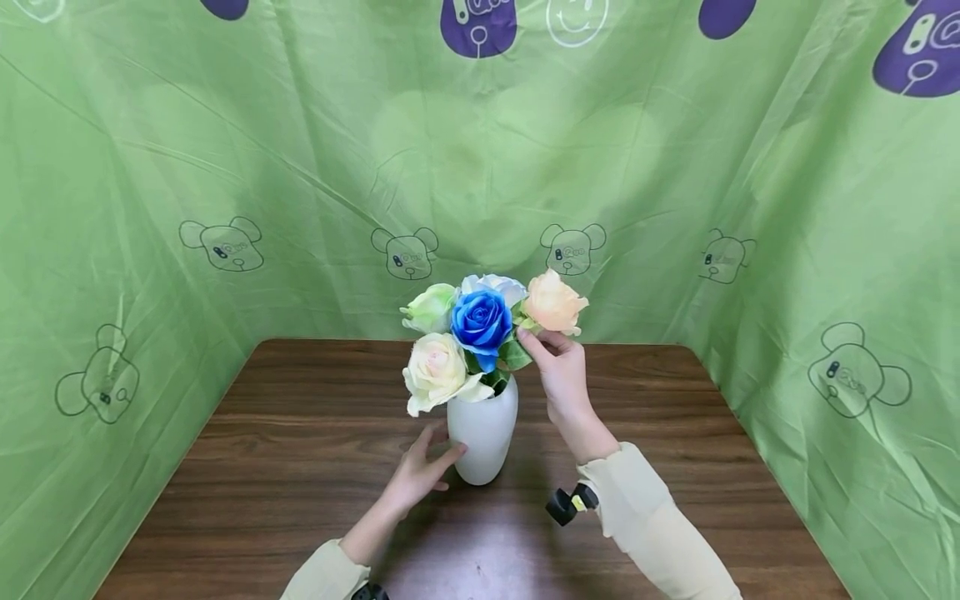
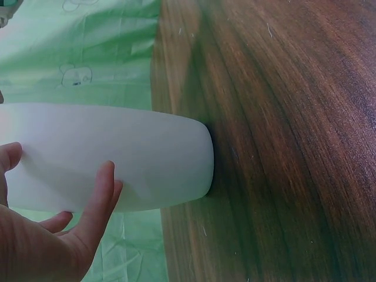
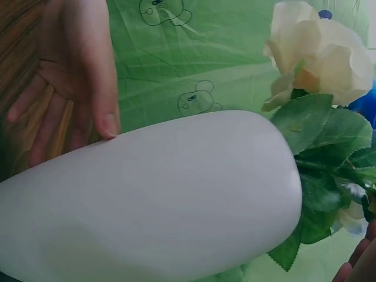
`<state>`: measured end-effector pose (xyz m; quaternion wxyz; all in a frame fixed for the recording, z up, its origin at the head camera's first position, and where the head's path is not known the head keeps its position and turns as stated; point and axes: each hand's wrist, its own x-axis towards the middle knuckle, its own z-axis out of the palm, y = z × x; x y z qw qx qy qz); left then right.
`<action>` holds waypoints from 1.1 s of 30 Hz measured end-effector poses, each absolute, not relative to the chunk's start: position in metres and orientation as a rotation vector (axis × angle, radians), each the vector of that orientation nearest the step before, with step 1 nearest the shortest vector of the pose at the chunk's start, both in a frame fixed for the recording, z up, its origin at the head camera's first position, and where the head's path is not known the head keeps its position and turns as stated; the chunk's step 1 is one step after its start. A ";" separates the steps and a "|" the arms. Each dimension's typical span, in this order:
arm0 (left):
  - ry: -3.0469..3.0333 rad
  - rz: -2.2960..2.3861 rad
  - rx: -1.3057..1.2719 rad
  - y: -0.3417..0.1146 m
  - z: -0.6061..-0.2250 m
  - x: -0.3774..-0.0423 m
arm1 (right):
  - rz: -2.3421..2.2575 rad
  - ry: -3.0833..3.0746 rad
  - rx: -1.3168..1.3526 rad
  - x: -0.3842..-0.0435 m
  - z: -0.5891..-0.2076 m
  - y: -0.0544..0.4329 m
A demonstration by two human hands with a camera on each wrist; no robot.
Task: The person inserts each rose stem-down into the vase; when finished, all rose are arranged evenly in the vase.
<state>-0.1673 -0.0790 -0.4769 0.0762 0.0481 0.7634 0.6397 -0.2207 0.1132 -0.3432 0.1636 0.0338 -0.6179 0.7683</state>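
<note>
A white vase (image 1: 483, 437) stands upright on the table with a bunch of roses in it. My left hand (image 1: 422, 468) is at its left side, the fingers spread and fairly straight; in the left wrist view fingertips (image 2: 107, 170) touch the vase wall. At the right of the bunch, my right hand (image 1: 561, 371) pinches the peach rose (image 1: 555, 302) just below its bloom, among the leaves. Beside that bloom are a blue rose (image 1: 482, 321), a cream rose (image 1: 435, 367), a pale green rose (image 1: 431, 308) and a pale blue rose (image 1: 498, 286). The right fingers are mostly cut off in the right wrist view.
The brown wooden table (image 1: 300, 433) carries the vase near its middle. Green cloth (image 1: 480, 150) with printed bear heads hangs behind and at both sides. A black wrist camera (image 1: 562, 506) sits by the right sleeve.
</note>
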 end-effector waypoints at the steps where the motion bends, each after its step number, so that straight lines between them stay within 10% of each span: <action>1: 2.289 1.918 0.142 -0.079 -0.477 -0.167 | 2.181 -1.781 0.094 -0.221 -0.345 0.113; 33: 2.313 1.881 0.122 -0.079 -0.476 -0.166 | 1.987 -1.954 0.127 -0.198 -0.350 0.103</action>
